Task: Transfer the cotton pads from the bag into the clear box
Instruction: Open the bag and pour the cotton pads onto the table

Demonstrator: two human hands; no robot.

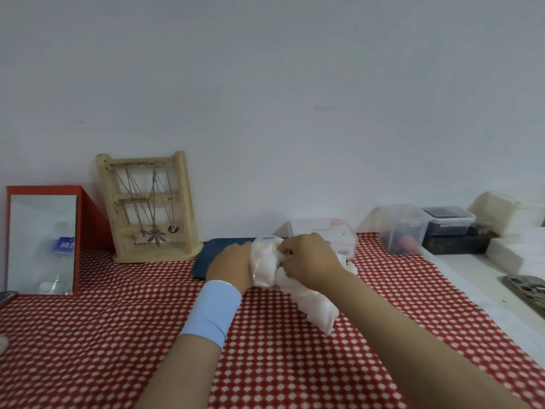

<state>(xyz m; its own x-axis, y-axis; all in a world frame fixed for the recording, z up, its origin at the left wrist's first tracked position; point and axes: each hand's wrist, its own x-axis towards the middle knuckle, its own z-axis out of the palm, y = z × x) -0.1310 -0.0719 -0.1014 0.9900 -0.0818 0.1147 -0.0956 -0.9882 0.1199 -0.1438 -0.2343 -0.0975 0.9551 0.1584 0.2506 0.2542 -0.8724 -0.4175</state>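
Observation:
A clear plastic bag of white cotton pads [267, 265] is held above the red checked tablecloth [118, 329] at mid-table. My left hand [231, 268], with a light blue wristband, grips the bag's left side. My right hand [309, 262] grips the bag's right end, fingers pinching at the plastic. A white stack of pads in plastic [315, 311] hangs down under my right wrist. The clear box [327, 236] with a printed lid stands just behind my hands, against the wall, partly hidden by them.
A dark blue pouch [212, 255] lies behind my left hand. A wooden necklace stand [149, 208] and a red-framed mirror [41, 240] stand at back left. Clear containers [404, 228] and white boxes [510, 214] crowd the right side.

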